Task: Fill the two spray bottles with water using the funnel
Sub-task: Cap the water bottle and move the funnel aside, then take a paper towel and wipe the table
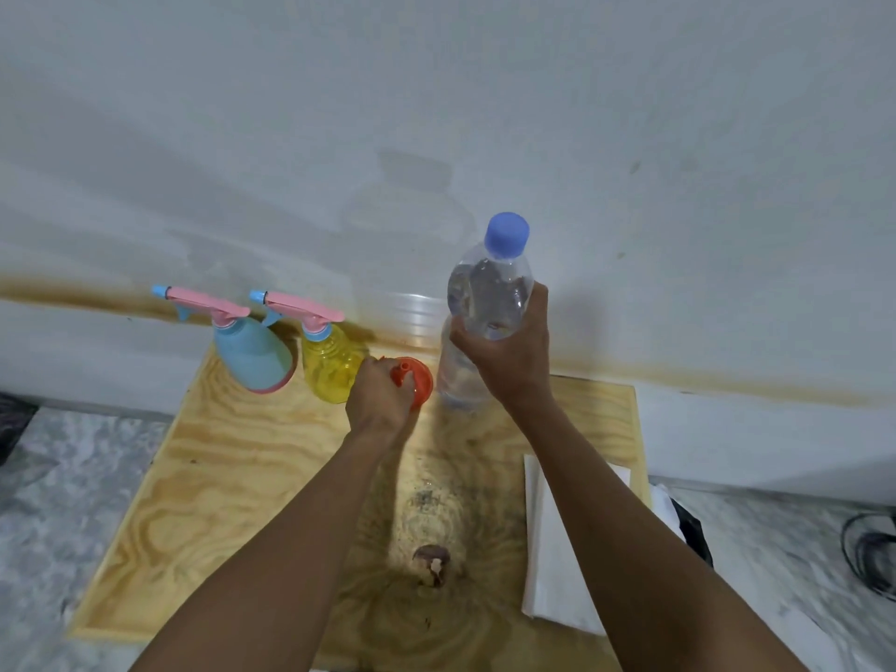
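Two spray bottles stand at the back of a wooden board (232, 458) against the wall: a blue one (254, 358) on the left and a yellow see-through one (329, 366) beside it, both with pink trigger heads screwed on. Just right of the yellow bottle, my left hand (378, 397) grips an orange funnel (421, 383) lying on the board, spout up. My right hand (509, 351) holds a tall clear water bottle (489, 293) around its middle; its blue cap (506, 233) is on and it stands upright with water inside.
A folded white cloth or paper (557, 550) lies on the board's right side. A dark knot (431, 565) marks the wood near the front. The white wall rises right behind the bottles. Marble floor surrounds the board, with black cables (868, 555) at the right.
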The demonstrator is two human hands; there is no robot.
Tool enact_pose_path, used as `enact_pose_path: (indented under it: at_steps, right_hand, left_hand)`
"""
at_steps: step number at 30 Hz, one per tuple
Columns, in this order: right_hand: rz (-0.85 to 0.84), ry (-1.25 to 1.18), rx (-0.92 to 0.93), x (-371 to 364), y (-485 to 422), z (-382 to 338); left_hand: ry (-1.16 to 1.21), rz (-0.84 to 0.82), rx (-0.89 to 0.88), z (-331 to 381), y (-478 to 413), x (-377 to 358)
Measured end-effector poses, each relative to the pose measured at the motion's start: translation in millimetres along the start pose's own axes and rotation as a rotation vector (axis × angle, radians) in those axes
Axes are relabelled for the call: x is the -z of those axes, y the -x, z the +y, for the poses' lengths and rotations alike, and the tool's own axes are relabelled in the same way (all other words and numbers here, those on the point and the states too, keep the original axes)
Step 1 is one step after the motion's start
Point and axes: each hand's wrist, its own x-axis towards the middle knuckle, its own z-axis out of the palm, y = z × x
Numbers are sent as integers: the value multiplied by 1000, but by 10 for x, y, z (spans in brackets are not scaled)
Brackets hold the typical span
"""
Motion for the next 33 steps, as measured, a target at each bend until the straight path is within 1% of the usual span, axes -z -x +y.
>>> enact_pose_path:
  at_steps: [9,13,15,18,20,22,24,26,27,29,33]
  right_hand:
    - [-38,-11,-15,47,-4,12]
    - [-108,43,-27,107,-36,-50]
    - [-125,123,-40,128,-20,-68]
    - [-123,224,-62,199,42,-64]
    - [-139,200,-42,301,115,-45]
    - [-180,166,-58,431,222,-5]
    - [-186,200,-79,577,370,64]
    - [-157,247,-85,753,568,189]
    - [-138,256,-102,849,691,266]
    - [-92,282,-183,1051,994,456]
    - [-25,432,-403,1327,1614,804]
  left_hand:
    - [-13,-25,-35,-50,-56,-88]
    - [10,-30,-28,-82,-36,-117]
    - [10,-28,-20,-88,-5,-113]
    - [84,-11,-5,-99,173,-111]
    - [114,2,-27,-137,395,-136]
    - [86,-1,-76,-186,674,-191]
    - [50,-53,-102,-232,981,-269]
    - [-9,-134,-118,-266,1292,-369]
    - [-58,-172,-158,-286,1430,-432]
    - [-156,-243,-246,-299,1656,-568]
    - [-302,-368,-283,-265,1787,-698]
